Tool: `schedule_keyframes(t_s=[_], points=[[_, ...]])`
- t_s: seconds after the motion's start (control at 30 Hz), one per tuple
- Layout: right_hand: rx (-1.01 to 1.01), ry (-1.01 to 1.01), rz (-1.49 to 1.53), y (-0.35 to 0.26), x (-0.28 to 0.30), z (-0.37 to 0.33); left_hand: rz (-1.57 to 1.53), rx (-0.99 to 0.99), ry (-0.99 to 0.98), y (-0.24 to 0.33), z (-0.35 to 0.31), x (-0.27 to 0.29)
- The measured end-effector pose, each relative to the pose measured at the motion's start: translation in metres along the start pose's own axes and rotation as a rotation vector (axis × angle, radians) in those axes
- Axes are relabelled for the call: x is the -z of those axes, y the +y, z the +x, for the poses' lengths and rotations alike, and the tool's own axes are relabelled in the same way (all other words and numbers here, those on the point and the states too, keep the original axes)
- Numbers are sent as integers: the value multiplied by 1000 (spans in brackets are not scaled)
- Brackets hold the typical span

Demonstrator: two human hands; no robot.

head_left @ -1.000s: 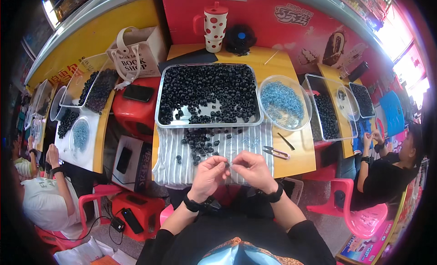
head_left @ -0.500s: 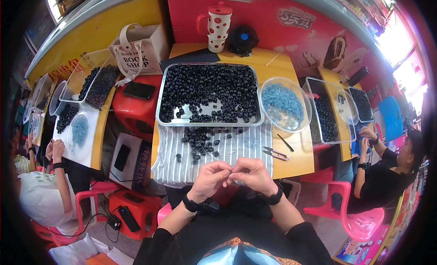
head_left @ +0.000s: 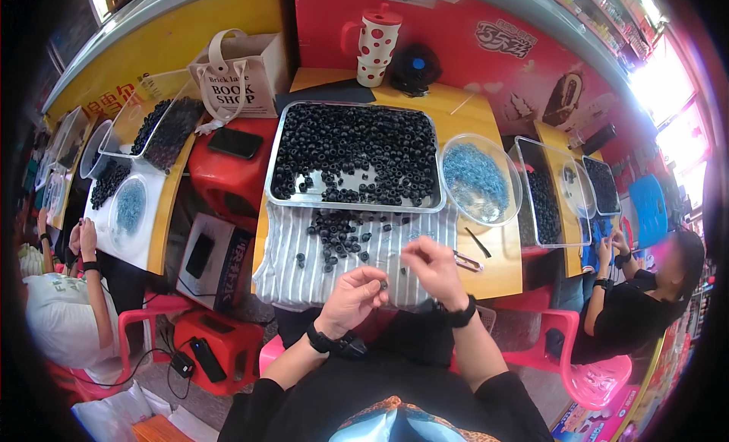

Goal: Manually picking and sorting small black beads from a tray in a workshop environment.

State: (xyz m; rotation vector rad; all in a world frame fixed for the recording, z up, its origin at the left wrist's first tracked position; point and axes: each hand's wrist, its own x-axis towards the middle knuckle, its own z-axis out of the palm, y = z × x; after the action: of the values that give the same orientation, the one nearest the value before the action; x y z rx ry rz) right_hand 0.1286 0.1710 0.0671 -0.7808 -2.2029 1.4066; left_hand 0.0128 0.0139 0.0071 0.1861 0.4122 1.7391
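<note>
Over the near edge of a grey-and-white striped cloth (head_left: 285, 252), my left hand (head_left: 349, 301) pinches a small black bead (head_left: 383, 285) between thumb and forefinger. My right hand (head_left: 437, 271) is a little apart from it, up and to the right, its fingers curled together; whatever they may hold is too small to make out. Loose black beads (head_left: 334, 241) lie in a heap on the cloth beyond my left hand. Close to my right fingertips are a few tiny clear bluish pieces. Thread snips (head_left: 469, 263), partly covered by my right hand, rest at the cloth's right edge.
A clear tray (head_left: 357, 208) of black beads stands beyond the cloth. Right of it sits a round tub (head_left: 519, 203) of clear blue pieces, with a slim black tool (head_left: 478, 243) in front. A spotted tumbler (head_left: 377, 47) and small fan (head_left: 414, 68) stand behind. People work at both sides.
My hands have come apart: the right has moved up and to the right over the cloth. My left stays low, and the black bead in its pinch now shows.
</note>
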Motion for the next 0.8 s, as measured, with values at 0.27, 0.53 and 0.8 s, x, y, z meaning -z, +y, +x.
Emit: schedule_keyframes(t_s=[0.27,0.53,0.8], points=[[193,-157,-751,2,-23,40,-74,-45,31,7,2,3],[65,-134,-361,9,5,-10,-9,-23,59,7,4,2],[49,-64,-105,8,-8,-24,8,30,50,7,7,-1]])
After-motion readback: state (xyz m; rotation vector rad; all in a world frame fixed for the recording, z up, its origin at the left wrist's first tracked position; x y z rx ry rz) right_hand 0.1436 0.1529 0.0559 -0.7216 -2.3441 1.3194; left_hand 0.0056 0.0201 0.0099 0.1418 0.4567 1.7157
